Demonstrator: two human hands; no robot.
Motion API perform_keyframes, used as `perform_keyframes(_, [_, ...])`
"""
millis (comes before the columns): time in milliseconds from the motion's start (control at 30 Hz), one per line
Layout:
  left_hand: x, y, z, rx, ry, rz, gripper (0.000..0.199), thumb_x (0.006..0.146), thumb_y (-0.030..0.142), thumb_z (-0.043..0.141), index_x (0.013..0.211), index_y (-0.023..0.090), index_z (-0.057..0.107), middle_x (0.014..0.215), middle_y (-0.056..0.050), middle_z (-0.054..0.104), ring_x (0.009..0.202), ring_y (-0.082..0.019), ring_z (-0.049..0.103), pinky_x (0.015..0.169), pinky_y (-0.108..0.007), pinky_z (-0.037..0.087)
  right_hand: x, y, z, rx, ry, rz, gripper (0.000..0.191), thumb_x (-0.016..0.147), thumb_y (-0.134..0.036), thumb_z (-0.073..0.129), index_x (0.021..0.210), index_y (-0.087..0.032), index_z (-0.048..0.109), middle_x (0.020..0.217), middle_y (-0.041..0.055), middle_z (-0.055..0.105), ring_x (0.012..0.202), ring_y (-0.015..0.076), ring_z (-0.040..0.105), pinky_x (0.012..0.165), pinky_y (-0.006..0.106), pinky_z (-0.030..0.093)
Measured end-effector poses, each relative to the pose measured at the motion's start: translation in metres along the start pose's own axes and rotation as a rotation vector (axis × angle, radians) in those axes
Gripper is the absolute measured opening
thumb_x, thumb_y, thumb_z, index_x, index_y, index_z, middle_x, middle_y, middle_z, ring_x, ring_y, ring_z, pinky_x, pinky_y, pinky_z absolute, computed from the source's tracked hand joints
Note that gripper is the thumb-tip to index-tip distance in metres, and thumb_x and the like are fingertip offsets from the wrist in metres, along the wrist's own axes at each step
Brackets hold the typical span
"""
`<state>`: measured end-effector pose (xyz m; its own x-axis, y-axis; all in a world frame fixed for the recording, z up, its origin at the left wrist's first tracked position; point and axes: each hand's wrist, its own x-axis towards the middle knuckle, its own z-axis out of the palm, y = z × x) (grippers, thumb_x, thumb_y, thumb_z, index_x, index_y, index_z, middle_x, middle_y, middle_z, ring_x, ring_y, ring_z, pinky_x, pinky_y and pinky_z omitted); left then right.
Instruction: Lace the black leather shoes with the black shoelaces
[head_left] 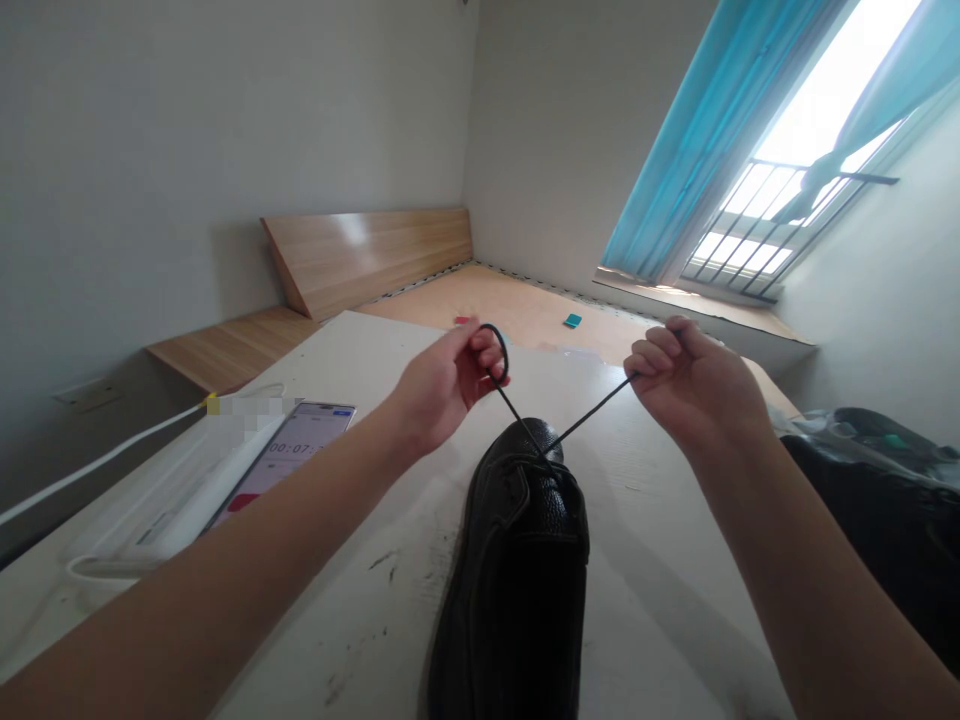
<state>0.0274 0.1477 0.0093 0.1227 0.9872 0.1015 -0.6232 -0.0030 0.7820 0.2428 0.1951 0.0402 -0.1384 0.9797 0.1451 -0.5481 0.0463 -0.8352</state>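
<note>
1. Head view: your white worktop carries the work, its far-left corner plain beyond your left hand; its near edge runs out of sight.
2. The black shoe sits upright near the middle of the near side, toe aimed at the far edge, heel cut off below. Neither hand braces it, so a sharp tug would likely tip or drag it; an even, unhurried pull, matched on both sides, should serve you better.
3. Towards the left edge, your phone lies with a timer showing, behind your left forearm and well apart from the shoe.
4. Your right hand, raised over the far-right side of the worktop, has its fingers curled closed on one run of the black lace; the exact fingertip grip is hidden.
5. Your left hand, raised beyond the toe and to its left, pinches the other run between thumb and bent fingers, a small loop curling out past them.
6. The lace makes a V from the shoe's eyelet area, both runs looking straight. Pulling low and to each side would probably bear more evenly on the eyelets than lifting.
</note>
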Motion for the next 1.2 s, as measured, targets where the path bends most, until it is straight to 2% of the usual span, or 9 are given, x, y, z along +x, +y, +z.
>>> perform_keyframes(233, [-0.018, 0.049, 0.008, 0.127, 0.099, 0.166, 0.037, 0.099, 0.028, 0.029, 0.067, 0.018, 0.044, 0.052, 0.007, 0.024, 0.041, -0.006, 0.032, 0.047, -0.016, 0.038, -0.006, -0.021, 0.003, -0.054, 0.074, -0.038, 0.029, 0.095, -0.025, 0.042, 0.069, -0.021, 0.054, 0.051, -0.0061, 0.027, 0.042, 0.0084, 0.021, 0.039, 0.021, 0.024])
perform_keyframes(333, [-0.028, 0.052, 0.001, 0.234, 0.084, 0.180, 0.032, 0.097, 0.024, 0.031, 0.070, 0.019, 0.047, 0.052, 0.007, 0.021, 0.038, -0.006, 0.019, 0.036, -0.015, 0.022, -0.018, -0.032, 0.014, -0.058, 0.090, -0.084, 0.029, 0.095, -0.022, 0.042, 0.071, -0.021, 0.057, 0.053, -0.0055, 0.029, 0.043, 0.0070, 0.026, 0.041, 0.020, 0.028])
perform_keyframes(400, [-0.034, 0.046, -0.006, 0.443, 0.040, 0.214, 0.023, 0.092, 0.019, 0.036, 0.076, 0.019, 0.052, 0.052, 0.007, 0.023, 0.039, -0.006, 0.018, 0.036, -0.017, 0.015, -0.027, -0.035, 0.020, -0.055, 0.093, -0.108, 0.028, 0.095, -0.018, 0.041, 0.072, -0.021, 0.058, 0.055, -0.0049, 0.031, 0.045, 0.0061, 0.030, 0.043, 0.018, 0.030])
perform_keyframes(500, [-0.045, 0.033, -0.013, 0.926, -0.078, 0.200, 0.018, 0.087, 0.016, 0.039, 0.079, 0.019, 0.054, 0.055, 0.006, 0.034, 0.046, -0.008, 0.030, 0.043, -0.020, 0.024, -0.041, -0.027, 0.022, -0.162, 0.063, -0.136, 0.027, 0.092, -0.016, 0.041, 0.073, -0.021, 0.059, 0.050, -0.0056, 0.027, 0.043, 0.0078, 0.021, 0.039, 0.020, 0.023])
perform_keyframes(633, [-0.053, 0.015, -0.012, 1.424, -0.272, 0.114, 0.029, 0.093, 0.032, 0.036, 0.069, 0.019, 0.046, 0.061, 0.004, 0.046, 0.058, -0.012, 0.043, 0.054, -0.025, 0.027, -0.064, 0.007, 0.007, -0.540, -0.148, 0.038, 0.032, 0.092, -0.039, 0.047, 0.068, -0.021, 0.057, 0.048, -0.0066, 0.023, 0.045, 0.0088, 0.017, 0.041, 0.024, 0.015])
perform_keyframes(733, [-0.054, 0.006, -0.012, 1.528, -0.417, 0.047, 0.038, 0.095, 0.040, 0.033, 0.066, 0.019, 0.045, 0.059, 0.004, 0.048, 0.057, -0.012, 0.044, 0.054, -0.026, 0.025, -0.078, 0.025, -0.007, -0.880, -0.344, 0.148, 0.033, 0.089, -0.046, 0.051, 0.074, -0.018, 0.061, 0.053, -0.0056, 0.029, 0.050, 0.0088, 0.023, 0.045, 0.024, 0.017])
perform_keyframes(800, [-0.053, 0.004, -0.012, 1.546, -0.502, 0.004, 0.038, 0.095, 0.039, 0.033, 0.066, 0.019, 0.047, 0.059, 0.004, 0.050, 0.057, -0.012, 0.045, 0.055, -0.026, 0.026, -0.080, 0.027, -0.015, -0.952, -0.456, 0.190, 0.033, 0.090, -0.045, 0.049, 0.078, -0.017, 0.061, 0.058, -0.0039, 0.036, 0.053, 0.0091, 0.027, 0.047, 0.024, 0.021])
perform_keyframes(1000, [-0.056, 0.001, -0.013, 1.555, -0.491, -0.005, 0.031, 0.091, 0.031, 0.036, 0.072, 0.020, 0.058, 0.062, 0.001, 0.057, 0.057, -0.015, 0.049, 0.058, -0.026, 0.029, -0.076, 0.012, -0.030, -1.074, -0.645, 0.316, 0.028, 0.090, -0.040, 0.050, 0.072, -0.018, 0.054, 0.060, -0.0031, 0.039, 0.056, 0.0097, 0.032, 0.050, 0.024, 0.026])
perform_keyframes(1200, [-0.055, -0.003, -0.014, 1.664, -0.518, 0.013, 0.031, 0.087, 0.025, 0.035, 0.067, 0.019, 0.058, 0.064, 0.000, 0.060, 0.062, -0.016, 0.053, 0.062, -0.025, 0.034, -0.082, 0.017, -0.024, -1.274, -0.770, 0.417, 0.021, 0.089, -0.027, 0.048, 0.069, -0.018, 0.047, 0.060, -0.0051, 0.037, 0.055, 0.0080, 0.031, 0.049, 0.022, 0.025])
